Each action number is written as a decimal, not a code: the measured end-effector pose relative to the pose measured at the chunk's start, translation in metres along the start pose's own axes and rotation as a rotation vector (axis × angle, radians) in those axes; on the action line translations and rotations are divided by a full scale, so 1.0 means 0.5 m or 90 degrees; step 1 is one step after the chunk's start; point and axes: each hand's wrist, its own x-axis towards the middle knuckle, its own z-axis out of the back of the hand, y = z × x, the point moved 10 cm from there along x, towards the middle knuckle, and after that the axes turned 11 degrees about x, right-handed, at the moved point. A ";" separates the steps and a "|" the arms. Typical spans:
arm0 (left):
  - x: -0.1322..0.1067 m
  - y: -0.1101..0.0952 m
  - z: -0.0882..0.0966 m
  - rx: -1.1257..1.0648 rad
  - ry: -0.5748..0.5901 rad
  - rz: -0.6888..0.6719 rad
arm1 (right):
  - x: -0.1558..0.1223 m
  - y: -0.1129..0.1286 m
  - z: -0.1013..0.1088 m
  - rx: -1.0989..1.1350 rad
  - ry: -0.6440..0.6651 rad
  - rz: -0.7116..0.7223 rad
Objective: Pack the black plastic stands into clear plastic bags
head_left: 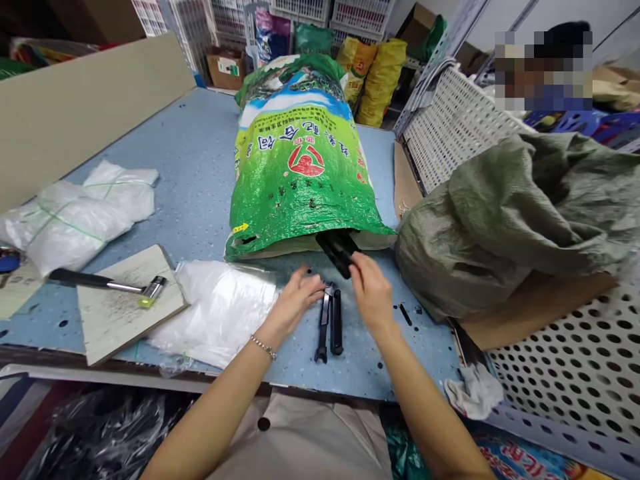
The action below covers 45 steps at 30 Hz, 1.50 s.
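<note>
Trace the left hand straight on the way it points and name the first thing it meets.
Probably the metal head of the black-handled pliers, just past the fingertips of the left hand; depth is unclear, so they may already touch.

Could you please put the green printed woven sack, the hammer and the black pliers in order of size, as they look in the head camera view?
Largest to smallest: the green printed woven sack, the hammer, then the black pliers.

Pliers between the hands, woven sack behind them (on the table)
</note>
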 end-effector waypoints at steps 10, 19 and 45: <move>-0.075 -0.069 0.031 0.300 -0.120 -0.156 | -0.049 0.151 -0.037 0.219 0.182 0.120; -0.117 -0.094 0.010 0.503 -0.090 -0.226 | 0.038 0.075 -0.113 0.196 0.253 0.007; -0.156 -0.131 0.003 0.506 0.058 -0.184 | -0.005 0.191 -0.087 -0.087 0.443 0.362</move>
